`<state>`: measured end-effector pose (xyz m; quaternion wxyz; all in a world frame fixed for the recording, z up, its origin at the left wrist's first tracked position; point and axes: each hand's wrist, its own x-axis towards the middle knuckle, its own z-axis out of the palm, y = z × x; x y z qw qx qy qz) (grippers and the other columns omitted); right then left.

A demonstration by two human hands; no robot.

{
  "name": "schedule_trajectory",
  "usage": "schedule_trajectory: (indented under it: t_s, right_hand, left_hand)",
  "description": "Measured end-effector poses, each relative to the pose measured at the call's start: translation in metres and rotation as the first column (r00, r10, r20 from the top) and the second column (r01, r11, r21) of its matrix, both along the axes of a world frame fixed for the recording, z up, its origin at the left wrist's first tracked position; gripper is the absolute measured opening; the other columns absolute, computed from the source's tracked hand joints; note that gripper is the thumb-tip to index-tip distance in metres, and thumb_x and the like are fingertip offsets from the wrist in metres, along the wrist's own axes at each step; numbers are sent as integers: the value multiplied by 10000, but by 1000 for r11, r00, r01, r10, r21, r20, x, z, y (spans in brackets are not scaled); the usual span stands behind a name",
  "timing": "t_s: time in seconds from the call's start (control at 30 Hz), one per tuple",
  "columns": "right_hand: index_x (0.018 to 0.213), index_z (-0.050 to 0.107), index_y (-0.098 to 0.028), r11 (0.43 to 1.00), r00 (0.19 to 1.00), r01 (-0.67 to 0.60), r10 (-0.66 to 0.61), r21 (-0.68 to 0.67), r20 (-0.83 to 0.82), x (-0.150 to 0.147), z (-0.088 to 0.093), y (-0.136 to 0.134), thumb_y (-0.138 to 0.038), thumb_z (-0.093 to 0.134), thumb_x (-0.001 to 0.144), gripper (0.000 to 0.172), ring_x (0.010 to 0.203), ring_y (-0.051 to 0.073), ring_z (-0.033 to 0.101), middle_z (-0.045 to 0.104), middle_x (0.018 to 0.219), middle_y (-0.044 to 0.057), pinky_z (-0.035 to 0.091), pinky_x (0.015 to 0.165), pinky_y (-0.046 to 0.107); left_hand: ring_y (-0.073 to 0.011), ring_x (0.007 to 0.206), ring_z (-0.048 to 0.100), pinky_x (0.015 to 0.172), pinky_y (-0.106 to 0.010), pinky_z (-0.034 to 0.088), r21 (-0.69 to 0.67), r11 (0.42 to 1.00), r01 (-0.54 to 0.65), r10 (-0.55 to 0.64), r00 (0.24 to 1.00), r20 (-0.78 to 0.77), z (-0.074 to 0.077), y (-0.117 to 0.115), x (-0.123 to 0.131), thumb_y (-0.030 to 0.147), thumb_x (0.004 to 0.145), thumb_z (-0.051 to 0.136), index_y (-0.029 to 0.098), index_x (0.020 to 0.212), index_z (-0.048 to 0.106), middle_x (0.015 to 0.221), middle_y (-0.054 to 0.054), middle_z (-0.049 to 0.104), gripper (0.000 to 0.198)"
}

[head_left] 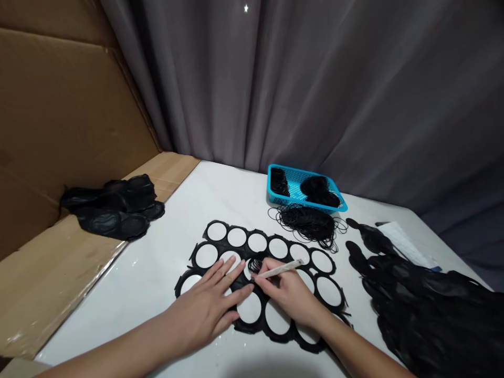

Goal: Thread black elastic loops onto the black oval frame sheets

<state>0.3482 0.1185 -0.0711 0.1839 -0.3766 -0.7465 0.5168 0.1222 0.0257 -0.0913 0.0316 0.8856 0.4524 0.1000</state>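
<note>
Head camera, nearest first: the left hand (208, 310) lies open and flat, fingers spread on the black punched sheet (241, 284), apparently pinning it so it cannot slide. The right hand (291, 294), at its three o'clock, is closed in a pen grip on a slim white tool (279, 269), tip at a thin black ring (256, 262) on the sheet at table centre. The sheet looks matte and limp, full of round holes. Loose rings (311, 223) and a blue basket (271, 184) lie at twelve o'clock.

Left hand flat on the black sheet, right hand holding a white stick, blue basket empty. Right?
Not empty: the head view shows black rings in the blue basket. Left hand flat on the black sheet and right hand holding the white stick are correct.
</note>
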Motion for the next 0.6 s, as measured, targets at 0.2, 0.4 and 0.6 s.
schedule_trajectory:
  t_s: [0.2,0.4,0.6]
  right_hand:
    - [733,458,-209,995,1000,-23,20,99,22,-2,1,-3,-223,534,947,228,729,140,468,521,772,-25,343,663,264]
    - [742,421,-213,964,998,-44,33,262,46,1,0,-7,-182,501,975,248,778,155,507,517,793,-11,371,704,275]
    - [782,433,-222,855,986,-144,78,499,150,-3,-8,-22,-88,476,941,213,784,190,516,564,828,25,411,688,299]
  left_hand:
    - [-368,1508,239,1169,-546,363,-5,1000,-1,1,1000,-9,2,1,0,296,968,606,306,1540,381,1662,-112,212,614]
    - [-354,1516,218,1190,-530,336,-6,1000,-3,3,1000,20,0,1,0,297,972,605,320,1564,330,1675,-90,158,652]
    - [-352,1517,217,1207,-529,302,8,1000,-5,4,996,85,-4,-1,-1,264,960,611,329,1539,376,1685,-62,101,628]
